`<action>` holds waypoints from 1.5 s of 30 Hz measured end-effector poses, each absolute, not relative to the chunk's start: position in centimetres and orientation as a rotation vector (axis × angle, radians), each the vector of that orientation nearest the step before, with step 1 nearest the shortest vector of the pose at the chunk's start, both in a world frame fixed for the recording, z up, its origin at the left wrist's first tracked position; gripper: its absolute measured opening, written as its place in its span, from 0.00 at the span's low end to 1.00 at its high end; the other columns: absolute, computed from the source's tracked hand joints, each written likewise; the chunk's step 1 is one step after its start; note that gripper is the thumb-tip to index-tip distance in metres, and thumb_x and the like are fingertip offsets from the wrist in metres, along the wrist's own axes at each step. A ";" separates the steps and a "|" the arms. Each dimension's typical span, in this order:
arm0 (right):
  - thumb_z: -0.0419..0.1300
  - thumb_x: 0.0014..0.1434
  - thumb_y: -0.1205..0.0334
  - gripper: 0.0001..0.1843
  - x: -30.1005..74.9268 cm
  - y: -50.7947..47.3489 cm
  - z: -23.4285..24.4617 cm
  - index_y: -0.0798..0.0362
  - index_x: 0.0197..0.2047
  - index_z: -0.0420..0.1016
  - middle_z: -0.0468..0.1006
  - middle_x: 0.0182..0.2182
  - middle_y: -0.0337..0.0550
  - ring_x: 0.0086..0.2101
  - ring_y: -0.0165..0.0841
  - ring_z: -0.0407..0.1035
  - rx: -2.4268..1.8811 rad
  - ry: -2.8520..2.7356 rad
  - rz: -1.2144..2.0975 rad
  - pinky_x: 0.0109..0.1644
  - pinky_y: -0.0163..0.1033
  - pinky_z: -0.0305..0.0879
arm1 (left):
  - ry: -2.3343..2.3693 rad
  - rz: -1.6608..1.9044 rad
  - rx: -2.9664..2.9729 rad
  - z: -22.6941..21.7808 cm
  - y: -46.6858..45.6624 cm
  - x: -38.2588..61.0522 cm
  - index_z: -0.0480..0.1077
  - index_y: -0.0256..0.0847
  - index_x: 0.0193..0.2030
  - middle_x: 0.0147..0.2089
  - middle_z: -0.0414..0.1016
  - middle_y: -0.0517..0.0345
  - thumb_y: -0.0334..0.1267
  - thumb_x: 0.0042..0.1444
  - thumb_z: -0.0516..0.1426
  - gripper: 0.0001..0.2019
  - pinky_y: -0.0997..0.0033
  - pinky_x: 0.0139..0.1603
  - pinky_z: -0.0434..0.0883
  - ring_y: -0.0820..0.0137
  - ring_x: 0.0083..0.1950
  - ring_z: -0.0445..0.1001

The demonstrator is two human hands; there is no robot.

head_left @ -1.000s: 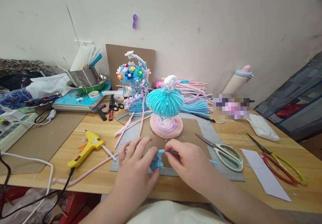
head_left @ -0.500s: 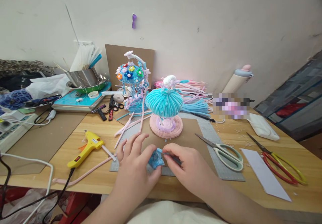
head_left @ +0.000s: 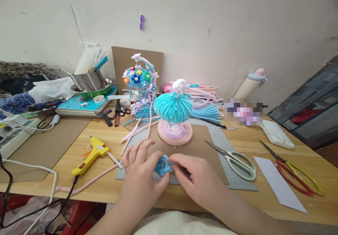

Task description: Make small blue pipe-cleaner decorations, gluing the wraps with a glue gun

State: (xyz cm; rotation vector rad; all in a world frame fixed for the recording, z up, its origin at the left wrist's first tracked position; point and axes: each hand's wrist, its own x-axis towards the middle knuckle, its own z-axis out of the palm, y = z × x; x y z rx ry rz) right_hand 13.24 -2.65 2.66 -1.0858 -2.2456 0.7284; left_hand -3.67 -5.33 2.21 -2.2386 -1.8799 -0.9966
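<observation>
Between its thumb and index finger, my left hand (head_left: 142, 180) pinches a small crumpled blue piece (head_left: 161, 165) with a glossy, patterned look; its other fingers are raised. My right hand (head_left: 200, 177) is closed around a slim dark tool (head_left: 185, 171), mostly hidden by the fingers, whose kind I cannot make out. The right fingertips meet the right edge of the blue piece. Just beyond both hands stands a turquoise pleated lamp-like craft (head_left: 173, 107) of fuzzy stems, on a round pink coiled base (head_left: 188, 134).
A yellow glue gun (head_left: 96, 150) lies left of my hands. To the right are green-handled scissors (head_left: 240, 164), red-and-yellow-handled scissors (head_left: 295, 175) and a white strip (head_left: 280, 184). Behind stand a flowered blue craft (head_left: 137, 78) and bundled fuzzy stems (head_left: 206, 112).
The blue piece has turned slightly in my left fingers, and my right fingertips have shifted a little left against it. The camera view has shifted slightly.
</observation>
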 end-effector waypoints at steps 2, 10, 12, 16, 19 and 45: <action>0.50 0.62 0.68 0.12 13.2 -2.7 2.6 0.49 0.45 0.72 0.79 0.36 0.40 0.35 0.32 0.72 -1.072 -2.258 0.711 0.38 0.34 0.62 | -1.886 -1.002 -2.235 2.2 -5.4 -3.7 0.74 0.46 0.37 0.55 0.68 0.49 0.36 0.45 0.60 0.09 0.47 0.59 0.52 0.52 0.60 0.60; 0.50 0.63 0.64 0.12 13.5 -2.8 2.9 0.50 0.45 0.72 0.78 0.34 0.41 0.33 0.32 0.71 -1.058 -2.176 0.890 0.36 0.35 0.62 | -1.895 -1.022 -2.251 2.0 -5.4 -3.8 0.73 0.46 0.37 0.54 0.67 0.48 0.34 0.45 0.61 0.11 0.46 0.57 0.52 0.51 0.58 0.60; 0.48 0.65 0.58 0.12 13.7 -2.6 2.8 0.50 0.45 0.70 0.76 0.28 0.39 0.28 0.30 0.69 -1.074 -2.025 1.091 0.31 0.33 0.62 | -1.898 -1.062 -2.259 2.1 -5.4 -4.1 0.73 0.47 0.38 0.54 0.66 0.49 0.33 0.44 0.61 0.12 0.46 0.57 0.53 0.51 0.58 0.60; 0.48 0.64 0.51 0.14 13.7 -2.0 2.3 0.52 0.42 0.67 0.70 0.23 0.35 0.22 0.27 0.63 -1.082 -1.583 1.470 0.25 0.31 0.58 | -1.912 -1.296 -2.380 2.1 -5.3 -4.6 0.71 0.47 0.41 0.56 0.61 0.50 0.31 0.44 0.62 0.15 0.47 0.57 0.55 0.53 0.59 0.59; 0.57 0.59 0.53 0.12 13.2 -1.3 1.9 0.53 0.40 0.69 0.72 0.30 0.39 0.28 0.28 0.66 -0.954 -1.339 1.731 0.32 0.32 0.62 | -1.879 -1.646 -2.553 1.7 -4.7 -4.7 0.69 0.48 0.43 0.57 0.59 0.51 0.31 0.46 0.62 0.17 0.51 0.60 0.57 0.56 0.62 0.57; 0.64 0.53 0.66 0.16 13.1 -2.4 3.2 0.48 0.46 0.70 0.74 0.40 0.39 0.40 0.32 0.66 -0.784 -1.807 1.281 0.45 0.38 0.62 | -1.510 -2.248 -3.132 0.0 -2.1 -6.9 0.64 0.54 0.51 0.60 0.55 0.50 0.51 0.35 0.68 0.34 0.52 0.58 0.60 0.51 0.65 0.54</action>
